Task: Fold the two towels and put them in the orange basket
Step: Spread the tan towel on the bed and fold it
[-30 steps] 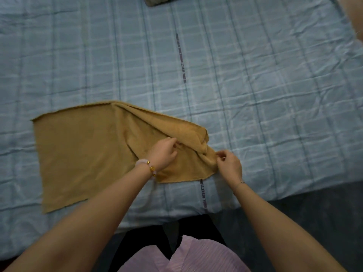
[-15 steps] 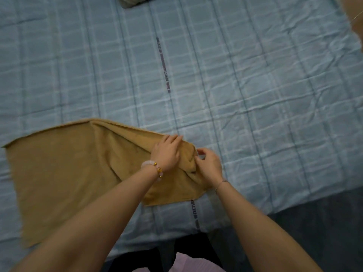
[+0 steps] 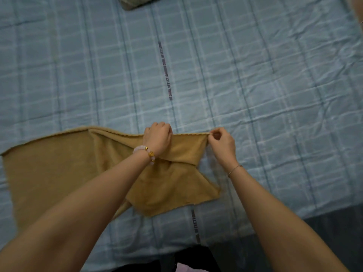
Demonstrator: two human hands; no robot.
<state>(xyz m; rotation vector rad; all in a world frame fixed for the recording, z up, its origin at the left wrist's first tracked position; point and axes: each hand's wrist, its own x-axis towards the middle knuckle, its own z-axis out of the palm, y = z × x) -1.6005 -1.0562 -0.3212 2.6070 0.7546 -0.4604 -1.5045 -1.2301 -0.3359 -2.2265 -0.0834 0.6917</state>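
Folding is the step we are working through: we are standing at the near edge of the bed [image 3: 255, 75], and the tan towel [image 3: 49, 173] is lying across its blue checked sheet, the left portion spread flat and the right end being drawn up over itself. Our left hand [image 3: 158, 140] is gripping the towel's far hem near the middle, its fingers [image 3: 157, 126] curled over the cloth. Our right hand [image 3: 223, 146] is pinching the raised corner, thumb and fingers [image 3: 213, 134] closing narrowly on the hem, so that a taut strip is stretching between the two hands. Below that strip the lower right part of the towel is lying crumpled and skewed toward the bed's near edge, so we are judging the fold as only begun and not squared. As we are reading it, the next move is calling for carrying the pinched corner leftward across the flat portion while holding the hem level. After that comes lining edge on edge and smoothing out the slack, since soft cloth is likely to sag and twist if one hand is leading. A grey-green bundle [image 3: 137, 1] is showing at the far edge of the view, and we are not able to tell whether it is the second towel. The orange basket is not showing plainly anywhere, so stowing is lying well ahead.
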